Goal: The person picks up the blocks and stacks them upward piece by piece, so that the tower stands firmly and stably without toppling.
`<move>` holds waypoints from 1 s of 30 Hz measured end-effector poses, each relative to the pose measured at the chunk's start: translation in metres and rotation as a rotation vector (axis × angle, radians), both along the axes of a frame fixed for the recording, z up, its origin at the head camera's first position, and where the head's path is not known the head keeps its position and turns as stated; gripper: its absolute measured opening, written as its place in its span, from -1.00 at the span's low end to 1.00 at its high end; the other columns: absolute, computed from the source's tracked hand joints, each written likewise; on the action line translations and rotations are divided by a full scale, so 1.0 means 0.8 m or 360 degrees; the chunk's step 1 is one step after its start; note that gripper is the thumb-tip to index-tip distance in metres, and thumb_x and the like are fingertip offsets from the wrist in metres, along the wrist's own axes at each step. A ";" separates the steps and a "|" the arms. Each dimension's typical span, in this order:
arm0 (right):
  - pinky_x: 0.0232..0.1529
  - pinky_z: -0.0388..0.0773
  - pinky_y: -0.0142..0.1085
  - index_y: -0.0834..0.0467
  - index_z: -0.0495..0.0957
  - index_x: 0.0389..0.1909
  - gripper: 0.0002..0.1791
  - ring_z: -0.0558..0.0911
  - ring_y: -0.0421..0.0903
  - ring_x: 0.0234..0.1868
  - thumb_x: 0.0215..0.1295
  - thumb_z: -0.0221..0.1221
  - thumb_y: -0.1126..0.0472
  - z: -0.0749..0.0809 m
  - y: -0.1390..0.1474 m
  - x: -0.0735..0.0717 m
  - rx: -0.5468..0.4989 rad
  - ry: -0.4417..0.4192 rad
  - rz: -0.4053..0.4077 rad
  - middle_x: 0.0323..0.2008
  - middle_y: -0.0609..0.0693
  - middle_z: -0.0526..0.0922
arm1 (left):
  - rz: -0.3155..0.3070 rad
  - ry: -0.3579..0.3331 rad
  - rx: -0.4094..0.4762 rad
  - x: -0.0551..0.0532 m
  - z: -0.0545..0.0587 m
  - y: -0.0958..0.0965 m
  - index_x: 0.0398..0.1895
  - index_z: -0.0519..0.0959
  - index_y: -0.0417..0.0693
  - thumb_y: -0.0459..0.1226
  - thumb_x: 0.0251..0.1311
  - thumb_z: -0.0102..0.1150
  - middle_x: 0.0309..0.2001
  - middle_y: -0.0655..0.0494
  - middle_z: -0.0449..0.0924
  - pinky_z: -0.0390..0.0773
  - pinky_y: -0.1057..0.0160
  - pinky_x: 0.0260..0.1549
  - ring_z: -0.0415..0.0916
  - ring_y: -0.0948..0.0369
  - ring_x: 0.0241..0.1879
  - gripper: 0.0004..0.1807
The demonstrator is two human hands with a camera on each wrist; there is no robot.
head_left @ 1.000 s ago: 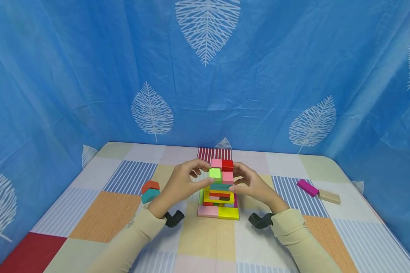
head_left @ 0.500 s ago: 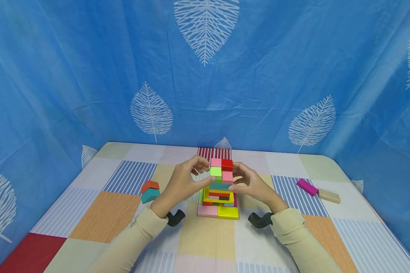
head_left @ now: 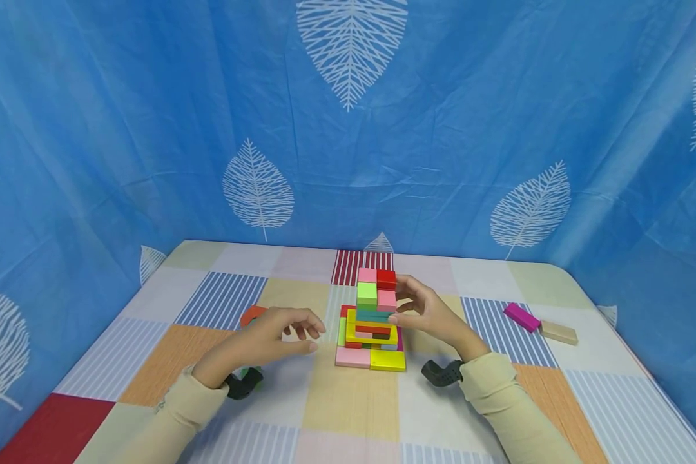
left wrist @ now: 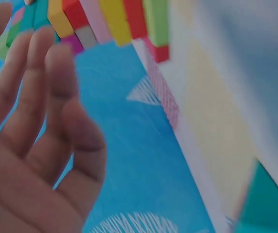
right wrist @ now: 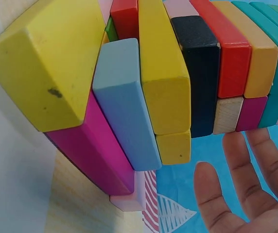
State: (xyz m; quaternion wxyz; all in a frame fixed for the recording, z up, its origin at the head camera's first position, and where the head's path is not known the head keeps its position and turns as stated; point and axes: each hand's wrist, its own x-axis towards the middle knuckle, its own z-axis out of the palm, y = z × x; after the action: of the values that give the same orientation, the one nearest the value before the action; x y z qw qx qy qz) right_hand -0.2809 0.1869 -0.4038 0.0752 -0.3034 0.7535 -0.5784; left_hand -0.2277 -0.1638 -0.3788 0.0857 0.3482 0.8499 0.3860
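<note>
A tower of coloured wooden blocks stands mid-table, wider at its base than higher up. A lime block, a pink block and a red block are at its top. My right hand is at the tower's right side, thumb near the front corner and fingers behind; in the right wrist view its fingers are loosely extended beside the magenta and teal blocks. To the left, apart from the tower, my left hand holds nothing, its fingers loosely bent. An orange-red block is partly hidden behind it.
A magenta block and a plain wood block lie on the right of the patchwork tablecloth. A teal block shows at the corner of the left wrist view. Blue leaf-print cloth hangs behind.
My left hand has let go of the lime block and moved left and toward me, in front of the loose blocks. The lime block sits straighter on top. My right hand has stayed put.
</note>
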 end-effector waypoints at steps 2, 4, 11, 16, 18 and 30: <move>0.16 0.65 -0.22 0.39 0.34 0.49 -0.21 0.58 0.15 0.16 0.32 0.44 0.25 -0.001 0.001 0.000 -0.0005 -0.0001 -0.0003 0.22 0.31 0.59 | -0.0048 -0.0100 -0.0032 0.004 -0.003 -0.016 0.03 0.70 -0.12 -0.29 0.50 0.32 -0.07 0.08 0.74 0.57 0.16 -0.07 0.62 0.31 -0.12 -0.85; 0.16 0.65 -0.22 0.39 0.34 0.49 -0.21 0.58 0.15 0.16 0.33 0.44 0.25 -0.002 0.002 0.000 -0.0008 -0.0002 -0.0005 0.22 0.31 0.59 | -0.0089 -0.0203 -0.0058 0.008 -0.004 -0.033 0.02 0.71 -0.12 -0.30 0.51 0.29 -0.05 0.08 0.73 0.57 0.17 -0.07 0.61 0.31 -0.10 -0.86; 0.15 0.66 -0.23 0.39 0.33 0.49 -0.21 0.57 0.19 0.17 0.33 0.43 0.26 -0.005 0.005 0.000 -0.0021 0.0000 -0.0001 0.22 0.32 0.58 | -0.0149 -0.0486 -0.0150 0.014 0.005 -0.076 0.10 0.69 -0.20 -0.57 0.34 0.20 0.08 -0.02 0.69 0.60 0.12 -0.04 0.61 0.07 0.03 -0.67; 0.15 0.66 -0.25 0.40 0.32 0.50 -0.20 0.57 0.21 0.18 0.33 0.44 0.25 -0.006 0.005 0.001 -0.0021 0.0008 -0.0009 0.24 0.35 0.57 | -0.0077 -0.0610 -0.0296 0.016 0.009 -0.084 0.08 0.72 -0.14 -0.83 -0.12 -0.10 0.11 0.04 0.69 0.61 0.10 -0.07 0.60 0.06 0.06 -0.25; 0.16 0.66 -0.24 0.40 0.32 0.49 -0.20 0.57 0.22 0.18 0.33 0.43 0.26 -0.007 0.005 0.001 -0.0020 0.0011 -0.0008 0.24 0.35 0.57 | -0.0053 -0.0593 -0.0360 0.017 0.007 -0.083 0.06 0.74 -0.11 -0.85 -0.25 -0.25 0.09 0.11 0.70 0.63 0.16 -0.08 0.61 0.11 0.04 -0.13; 0.15 0.65 -0.26 0.39 0.32 0.49 -0.20 0.57 0.21 0.17 0.33 0.44 0.24 -0.005 0.000 0.001 -0.0018 0.0030 0.0024 0.24 0.35 0.58 | 0.0012 -0.0433 -0.0327 0.021 -0.013 -0.075 -0.18 0.75 -0.03 -0.67 -0.07 0.50 -0.27 0.28 0.61 0.60 0.28 -0.28 0.50 0.31 -0.28 -0.55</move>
State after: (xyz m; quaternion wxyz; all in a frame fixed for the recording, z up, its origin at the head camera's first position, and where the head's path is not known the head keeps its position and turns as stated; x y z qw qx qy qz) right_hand -0.2801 0.1868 -0.4077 0.0708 -0.3149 0.7486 -0.5791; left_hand -0.2112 -0.2240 -0.3893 0.2337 0.2790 0.8667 0.3411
